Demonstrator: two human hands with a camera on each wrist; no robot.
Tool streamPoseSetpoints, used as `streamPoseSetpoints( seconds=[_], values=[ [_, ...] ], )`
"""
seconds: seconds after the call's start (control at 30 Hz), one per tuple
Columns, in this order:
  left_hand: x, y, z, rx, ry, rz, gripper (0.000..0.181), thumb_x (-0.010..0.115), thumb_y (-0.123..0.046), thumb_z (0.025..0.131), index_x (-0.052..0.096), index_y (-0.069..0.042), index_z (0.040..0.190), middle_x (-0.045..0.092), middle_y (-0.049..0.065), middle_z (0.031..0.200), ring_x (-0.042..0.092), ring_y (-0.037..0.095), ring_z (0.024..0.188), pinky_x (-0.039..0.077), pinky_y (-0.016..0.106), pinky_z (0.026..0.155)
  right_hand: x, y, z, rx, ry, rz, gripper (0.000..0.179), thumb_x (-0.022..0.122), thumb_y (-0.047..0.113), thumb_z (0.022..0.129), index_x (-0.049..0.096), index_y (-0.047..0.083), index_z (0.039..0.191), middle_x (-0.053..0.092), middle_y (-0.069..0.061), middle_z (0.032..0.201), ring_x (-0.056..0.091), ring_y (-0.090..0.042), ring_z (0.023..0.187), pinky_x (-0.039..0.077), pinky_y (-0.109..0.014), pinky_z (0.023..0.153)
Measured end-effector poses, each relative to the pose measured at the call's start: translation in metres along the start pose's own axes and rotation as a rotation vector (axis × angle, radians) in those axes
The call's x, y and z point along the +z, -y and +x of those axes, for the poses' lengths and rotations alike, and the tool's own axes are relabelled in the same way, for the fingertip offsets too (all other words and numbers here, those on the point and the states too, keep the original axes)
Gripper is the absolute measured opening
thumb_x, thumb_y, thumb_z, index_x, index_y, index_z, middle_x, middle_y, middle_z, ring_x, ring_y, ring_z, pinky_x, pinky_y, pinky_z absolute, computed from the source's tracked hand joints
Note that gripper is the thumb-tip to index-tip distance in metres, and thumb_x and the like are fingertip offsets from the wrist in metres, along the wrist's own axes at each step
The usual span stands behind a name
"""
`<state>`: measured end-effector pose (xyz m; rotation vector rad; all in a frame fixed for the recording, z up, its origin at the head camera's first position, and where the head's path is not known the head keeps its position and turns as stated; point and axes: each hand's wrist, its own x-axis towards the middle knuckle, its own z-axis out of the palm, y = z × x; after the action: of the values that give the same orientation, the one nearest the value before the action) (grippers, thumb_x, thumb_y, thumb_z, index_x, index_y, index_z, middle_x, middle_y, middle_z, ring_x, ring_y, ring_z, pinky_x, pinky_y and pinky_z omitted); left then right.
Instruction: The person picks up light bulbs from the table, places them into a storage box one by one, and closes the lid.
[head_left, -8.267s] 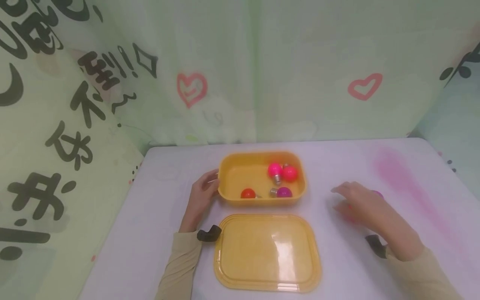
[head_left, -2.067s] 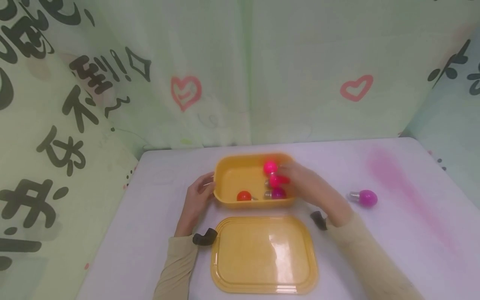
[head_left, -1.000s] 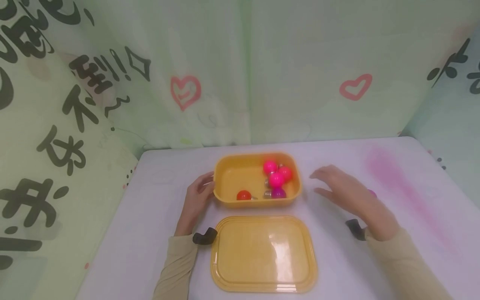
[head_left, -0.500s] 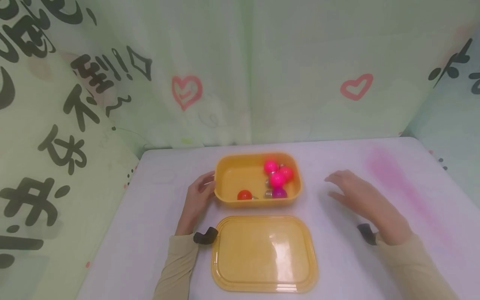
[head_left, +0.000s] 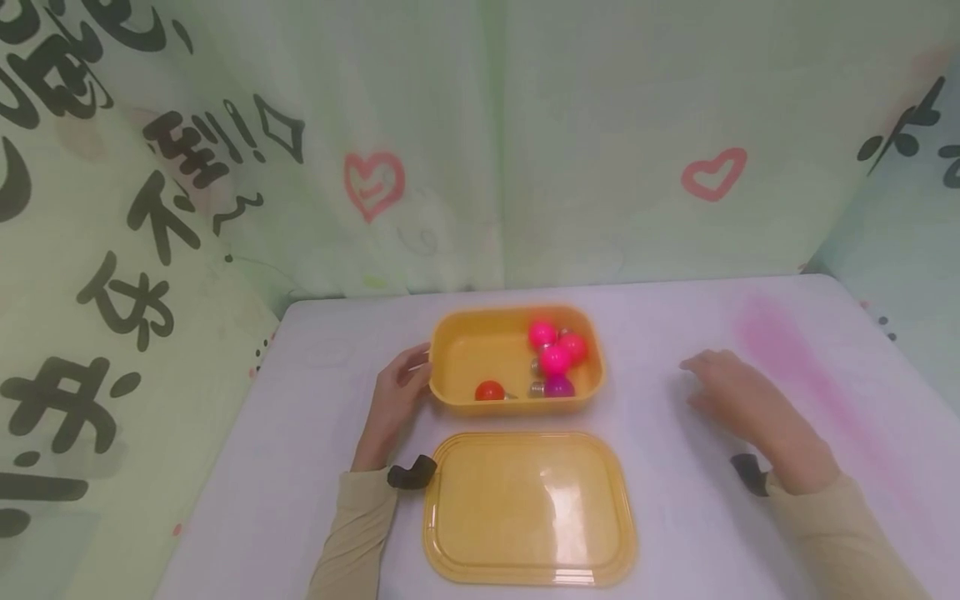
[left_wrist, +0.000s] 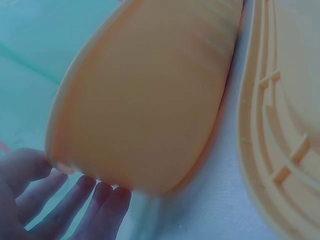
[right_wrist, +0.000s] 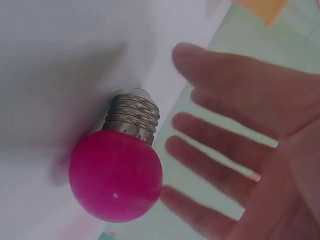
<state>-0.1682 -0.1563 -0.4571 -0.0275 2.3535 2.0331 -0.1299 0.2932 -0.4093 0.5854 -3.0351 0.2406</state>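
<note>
We count six bulbs: one loose on the table and five in a box. The loose magenta bulb (right_wrist: 116,175) sits left of centre in the right wrist view, its silver screw base (right_wrist: 132,112) uppermost in that frame. The right hand (head_left: 746,400) is close beside it, open, fingers extended and spread with the thumb apart, gripping nothing; we cannot tell whether the little finger, whose tip meets the bulb's outline, actually touches it. Near the centre of the head view is the one yellow box (head_left: 517,408). Four of its bulbs cluster at the right end: two hot-pink bulbs (head_left: 555,360), one red-pink bulb (head_left: 573,347) and one purple bulb (head_left: 558,387). The fifth, an orange-red bulb (head_left: 490,391), lies by the near wall. At the box's left end we see the left hand (head_left: 393,396), open, its fingertips touching the end wall and its thumb by the rim. Below the box in the frame, one yellow lid (head_left: 495,508) lies flat on the white table (head_left: 300,467). The head view hides the loose bulb, which only the right wrist view shows; the left wrist view alone brings out the ridges along the lid's edge and the fingertips' contact with the box. Two red hearts (head_left: 348,183) mark the backdrop (head_left: 600,100) in the upper part of the head view.
</note>
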Motion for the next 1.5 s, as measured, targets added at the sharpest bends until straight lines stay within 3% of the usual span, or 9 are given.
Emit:
streamPoseSetpoints(
  seconds=[0.6,0.9,1.1,1.37,1.5],
  values=[
    [0.000,-0.001,0.000,0.003,-0.001,0.006,0.040,0.063,-0.021,0.098,0.057,-0.013,0.137,0.060,0.012,0.133,0.061,0.026,0.120,0.056,0.036,0.095,0.003,-0.011,-0.010,0.079,0.019,0.014,0.026,0.070,-0.001,0.084,0.062,-0.010,0.107,0.063,-0.024,0.097,0.057,-0.042,0.091,0.051,-0.058,0.083],
    [0.000,-0.002,0.000,-0.004,0.015,-0.001,0.044,0.063,-0.022,0.099,0.054,-0.010,0.140,0.057,0.016,0.136,0.059,0.030,0.124,0.056,0.035,0.094,0.003,-0.010,-0.011,-0.007,-0.101,0.008,0.016,0.072,-0.003,0.081,0.062,-0.005,0.093,0.063,-0.015,0.081,0.060,-0.036,0.078,0.052,-0.052,0.076],
    [-0.001,-0.001,0.000,0.000,0.021,-0.003,0.046,0.062,-0.022,0.099,0.052,-0.008,0.142,0.056,0.018,0.138,0.058,0.032,0.125,0.055,0.034,0.095,-0.002,0.002,-0.011,-0.074,-0.209,0.035,0.024,0.073,-0.005,0.080,0.064,-0.006,0.102,0.067,-0.017,0.092,0.062,-0.035,0.088,0.052,-0.052,0.084],
    [0.000,0.000,0.001,0.008,0.004,0.018,0.041,0.062,-0.020,0.099,0.056,-0.012,0.139,0.059,0.014,0.134,0.061,0.028,0.121,0.056,0.035,0.093,-0.012,0.017,0.001,-0.115,-0.197,0.085,0.025,0.075,-0.002,0.080,0.067,-0.003,0.104,0.068,-0.015,0.093,0.064,-0.035,0.091,0.053,-0.052,0.085],
    [0.000,0.001,0.001,0.004,0.000,0.024,0.040,0.062,-0.021,0.099,0.057,-0.013,0.138,0.060,0.012,0.134,0.061,0.027,0.120,0.056,0.035,0.094,-0.019,0.027,0.009,-0.087,-0.117,0.131,0.027,0.075,0.000,0.083,0.067,-0.004,0.108,0.069,-0.015,0.097,0.064,-0.035,0.095,0.053,-0.053,0.089]
  ],
)
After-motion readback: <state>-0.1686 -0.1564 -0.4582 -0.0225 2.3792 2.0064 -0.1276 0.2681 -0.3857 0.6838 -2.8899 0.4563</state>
